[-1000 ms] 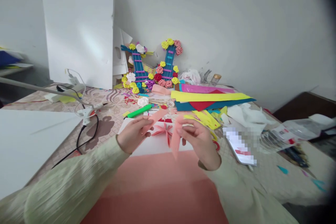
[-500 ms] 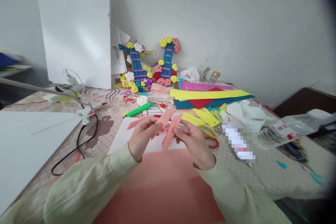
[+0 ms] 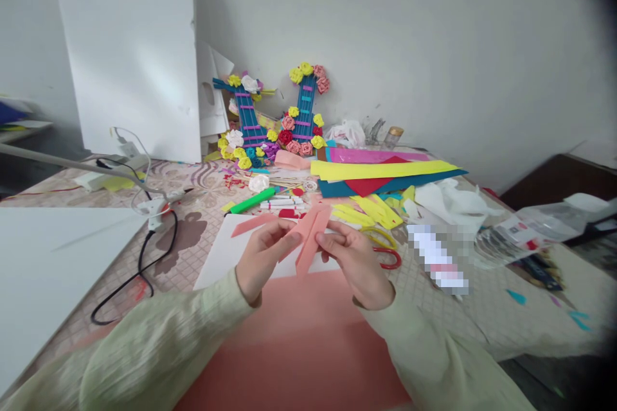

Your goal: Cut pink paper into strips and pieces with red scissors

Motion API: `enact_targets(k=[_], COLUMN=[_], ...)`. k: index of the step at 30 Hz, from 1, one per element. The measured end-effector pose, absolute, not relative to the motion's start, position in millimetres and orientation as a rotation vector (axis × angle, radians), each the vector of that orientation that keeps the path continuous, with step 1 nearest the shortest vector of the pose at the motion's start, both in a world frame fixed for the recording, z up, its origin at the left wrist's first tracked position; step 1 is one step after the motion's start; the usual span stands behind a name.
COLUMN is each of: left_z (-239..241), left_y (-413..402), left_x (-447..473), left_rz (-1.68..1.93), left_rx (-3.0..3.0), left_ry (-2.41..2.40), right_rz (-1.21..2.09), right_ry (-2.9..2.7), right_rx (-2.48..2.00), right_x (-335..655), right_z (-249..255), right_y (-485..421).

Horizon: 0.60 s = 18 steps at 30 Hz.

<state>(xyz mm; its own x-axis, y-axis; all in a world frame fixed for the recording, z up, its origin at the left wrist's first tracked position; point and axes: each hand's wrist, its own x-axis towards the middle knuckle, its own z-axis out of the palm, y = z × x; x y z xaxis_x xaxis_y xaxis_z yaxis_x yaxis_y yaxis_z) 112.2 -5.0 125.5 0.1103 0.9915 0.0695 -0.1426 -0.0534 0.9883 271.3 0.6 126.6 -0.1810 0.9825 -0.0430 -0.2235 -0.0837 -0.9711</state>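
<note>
My left hand (image 3: 264, 255) pinches a salmon-pink paper strip (image 3: 302, 227) between thumb and fingers. A second pink paper strip (image 3: 308, 252) is gripped by my right hand (image 3: 359, 262), its thumb pressed on the front. The two strips lie close side by side, slanting up to the right, and seem to touch or overlap. Behind my left hand another pink strip (image 3: 248, 225) lies on a white sheet (image 3: 214, 255). Below both hands spreads a large pink sheet (image 3: 303, 340). Scissors with red and yellow handles (image 3: 388, 258) lie just right of my right hand.
Paper-flower decorations (image 3: 303, 109) lean against the wall. Coloured sheets (image 3: 385, 171), yellow strips (image 3: 378, 210) and a green marker (image 3: 253, 200) lie ahead. A blurred-out phone (image 3: 436, 260) and a plastic bottle (image 3: 530, 228) are right; a power strip (image 3: 157, 209) with cables is left.
The two pink strips, apart in a V shape before, are now brought together nearly parallel. Both hands keep their grip. The view has shifted slightly.
</note>
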Motion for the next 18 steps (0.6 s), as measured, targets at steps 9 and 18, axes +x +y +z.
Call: enact_targets(k=[9,18], left_z=[126.9,127.5], left_y=[-8.7,-12.7], left_x=[105.0,100.2], left_rz=[1.06,0.958], left_rx=[1.479,1.937], left_ry=[1.007,1.136], right_rz=[1.434,1.327], right_ry=[-1.144,-1.236], right_rx=[-1.038,-1.111], right_x=[271.8,271.1], right_z=[126.5,124.6], right_y=[-1.4,-2.9])
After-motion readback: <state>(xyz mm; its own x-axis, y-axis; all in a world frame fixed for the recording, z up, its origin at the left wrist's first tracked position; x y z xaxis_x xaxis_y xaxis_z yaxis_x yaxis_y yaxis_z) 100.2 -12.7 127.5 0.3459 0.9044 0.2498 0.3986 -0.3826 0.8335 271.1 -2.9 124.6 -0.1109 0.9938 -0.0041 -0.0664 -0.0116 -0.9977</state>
